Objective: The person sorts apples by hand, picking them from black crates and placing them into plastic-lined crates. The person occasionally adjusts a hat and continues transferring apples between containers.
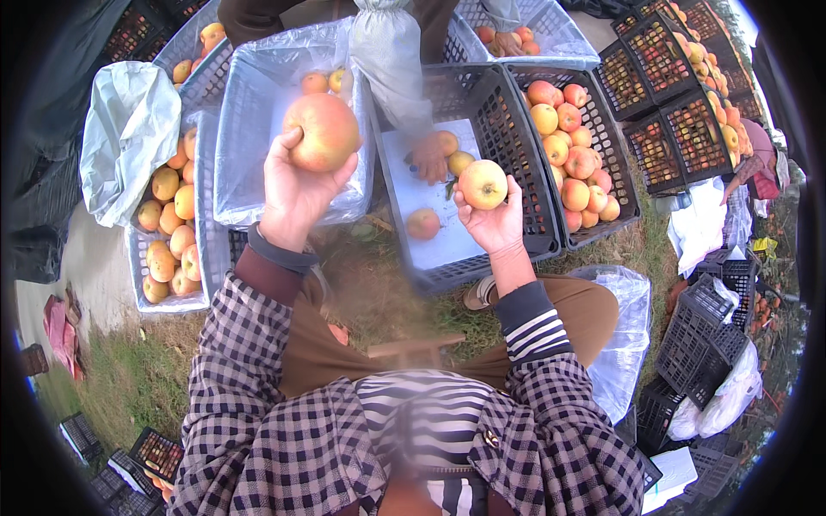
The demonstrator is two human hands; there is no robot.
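My left hand (300,177) grips a large red-yellow apple (324,132), raised over a crate lined with clear plastic (226,164). Two smaller apples (314,82) lie at the far end of that crate. In my right hand (493,222) is a smaller yellowish apple (483,184), its end with the small dark hollow facing up. It is held above a black plastic crate (477,274) with a pale sheet (393,187) on its bottom. A few apples (423,224) rest on the sheet, where another person's hand (429,158) reaches in beside them.
A black crate of apples (579,161) adjoins on the right. To the left, a lined crate of apples (171,226) is partly covered by a white plastic sheet (129,142). Stacked full crates (664,142) and another person (761,155) are at right. Another hand (508,44) touches apples in a far crate.
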